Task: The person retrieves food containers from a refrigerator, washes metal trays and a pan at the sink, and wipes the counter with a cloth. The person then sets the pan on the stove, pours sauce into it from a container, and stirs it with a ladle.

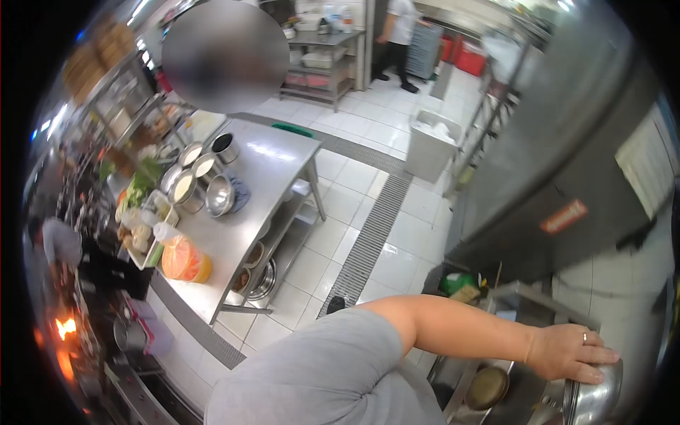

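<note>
My left hand (575,354), with a ring on one finger, reaches out to the lower right from a grey sleeve. Its fingers curl over a shiny steel bowl (601,393), which is tipped on its side and partly cut off by the dark edge of the view. Several thin rims along the bowl's left side look like more bowls nested with it. Beside it, nearer my arm, a round brownish pan or bowl (487,387) lies in a metal sink or counter recess (453,368). My right hand is out of view.
A steel table (273,166) to the left holds steel pots (205,166), a steel bowl (220,195) and an orange tub (185,261). A floor drain grate (372,241) crosses the tiles. A grey bin (431,145) stands beyond; people stand farther off. Flames (65,327) show at left.
</note>
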The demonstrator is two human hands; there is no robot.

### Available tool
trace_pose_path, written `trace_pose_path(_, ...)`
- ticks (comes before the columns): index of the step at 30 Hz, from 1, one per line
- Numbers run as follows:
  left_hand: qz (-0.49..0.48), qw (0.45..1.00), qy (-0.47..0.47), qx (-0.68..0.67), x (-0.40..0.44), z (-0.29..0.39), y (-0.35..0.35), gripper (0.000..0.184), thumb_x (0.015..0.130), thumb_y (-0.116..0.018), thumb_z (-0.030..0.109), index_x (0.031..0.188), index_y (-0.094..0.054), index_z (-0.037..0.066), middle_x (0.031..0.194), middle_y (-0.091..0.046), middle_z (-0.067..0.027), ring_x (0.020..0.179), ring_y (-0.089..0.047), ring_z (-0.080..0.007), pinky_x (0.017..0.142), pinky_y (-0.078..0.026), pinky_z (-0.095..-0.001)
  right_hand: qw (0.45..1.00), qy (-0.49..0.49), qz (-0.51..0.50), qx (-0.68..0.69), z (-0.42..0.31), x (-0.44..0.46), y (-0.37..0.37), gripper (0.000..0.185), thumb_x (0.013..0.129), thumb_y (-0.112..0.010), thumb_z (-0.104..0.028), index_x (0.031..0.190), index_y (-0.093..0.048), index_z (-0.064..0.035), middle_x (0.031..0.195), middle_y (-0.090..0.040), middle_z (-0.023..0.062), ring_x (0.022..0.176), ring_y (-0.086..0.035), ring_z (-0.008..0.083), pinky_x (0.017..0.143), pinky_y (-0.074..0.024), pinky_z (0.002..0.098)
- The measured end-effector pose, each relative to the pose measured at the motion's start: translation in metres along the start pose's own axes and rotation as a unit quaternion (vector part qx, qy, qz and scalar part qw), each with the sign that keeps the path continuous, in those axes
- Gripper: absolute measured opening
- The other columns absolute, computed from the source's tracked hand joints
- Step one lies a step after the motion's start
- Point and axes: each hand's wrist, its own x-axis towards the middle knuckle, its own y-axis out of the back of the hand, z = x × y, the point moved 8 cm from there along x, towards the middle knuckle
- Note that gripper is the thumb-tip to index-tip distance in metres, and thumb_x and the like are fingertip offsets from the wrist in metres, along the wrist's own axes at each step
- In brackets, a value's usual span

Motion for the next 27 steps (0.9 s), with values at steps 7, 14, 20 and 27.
trace_pose_path(7,-0.057,0.851,0.474,0.218,-0.103,0.009,0.341,0.067,0.081,-0.065,0.012,0.145,-0.045,0.009,0.146,-0.052,-0.0192,0.118,-0.06,-0.0414,0.094,-0.051,-0.0477,0.783,-0.205,-0.412,0.418,-0.26,-0.229,-0.203,0.045,0.091,-0.065,-0.003,0.132,-0.047,0.0028,0.114,-0.057,0.0126,0.104,-0.057,0.0238,0.093,-0.0484,0.0388)
trace_pose_path(14,0.154,0.466,0.773,0.403,-0.324,0.207,0.563,0.068,0.095,-0.062,0.042,0.149,-0.036,0.009,0.123,-0.064,-0.0261,0.106,-0.066,-0.0414,0.093,-0.051,-0.0482,0.426,-0.038,-0.814,0.394,-0.601,-0.454,-0.131,0.03,0.073,-0.071,-0.007,0.097,-0.053,-0.0021,0.085,-0.053,0.0069,0.079,-0.054,0.018,0.071,-0.047,0.0336)
trace_pose_path(20,0.391,0.354,0.648,0.55,-0.304,0.361,0.643,0.065,0.094,-0.063,0.033,0.146,-0.038,0.003,0.106,-0.07,-0.0244,0.094,-0.069,-0.0403,0.089,-0.052,-0.0457,0.273,0.115,-0.745,0.597,-0.822,-0.474,-0.024,0.037,0.08,-0.077,-0.019,0.104,-0.056,-0.0007,0.095,-0.065,0.0148,0.084,-0.063,0.0241,0.074,-0.052,0.0369)
trace_pose_path(27,0.502,0.287,0.505,0.641,-0.313,0.445,0.739,0.054,0.095,-0.06,0.022,0.141,-0.041,0.0,0.125,-0.063,-0.0264,0.115,-0.064,-0.037,0.099,-0.048,-0.0424,0.144,0.182,-0.724,0.65,-0.993,-0.461,0.07,0.037,0.085,-0.073,-0.026,0.11,-0.058,-0.0022,0.095,-0.067,0.0179,0.086,-0.066,0.0344,0.08,-0.0517,0.0421)
